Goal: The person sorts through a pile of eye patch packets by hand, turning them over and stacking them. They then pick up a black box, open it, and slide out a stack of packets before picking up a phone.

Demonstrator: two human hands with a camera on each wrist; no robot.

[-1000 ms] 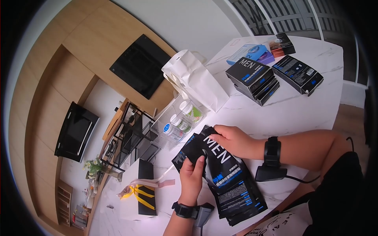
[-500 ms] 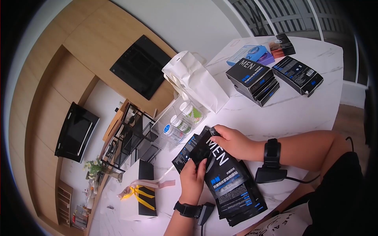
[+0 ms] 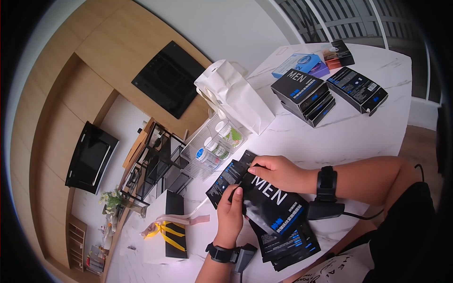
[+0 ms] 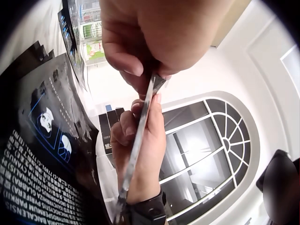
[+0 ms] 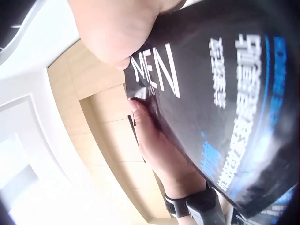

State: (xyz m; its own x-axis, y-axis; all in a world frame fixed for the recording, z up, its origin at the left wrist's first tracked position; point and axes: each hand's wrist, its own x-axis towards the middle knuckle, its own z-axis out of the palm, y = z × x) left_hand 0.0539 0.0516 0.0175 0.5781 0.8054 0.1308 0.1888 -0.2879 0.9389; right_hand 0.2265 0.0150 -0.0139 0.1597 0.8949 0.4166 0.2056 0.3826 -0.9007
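Both hands pinch the top edge of a glossy black sachet (image 3: 271, 203) marked MEN in white. My left hand (image 3: 230, 219) grips its left corner between thumb and curled fingers. A short way along the same edge, my right hand (image 3: 283, 172) pinches it too. The sachet (image 4: 137, 145) appears edge-on between the hands in the left wrist view; its printed front (image 5: 206, 89) fills much of the right wrist view. Beneath it lie further black sachets (image 3: 290, 252), partly covered. Another black sachet (image 3: 222, 184), small print showing, lies beyond the left hand.
Stacked black MEN boxes (image 3: 299, 89) stand at the back right, beside a single black box (image 3: 357, 88) and a blue box (image 3: 295, 63). A white paper bag (image 3: 238, 96) and a clear rack (image 3: 207, 141) with bottles stand behind the hands. A ribboned box (image 3: 174, 231) sits at left.
The front MEN sachet has risen off the others and swung to the right, uncovering more of those beneath. My hands have shifted along its top edge, the left now at the corner.
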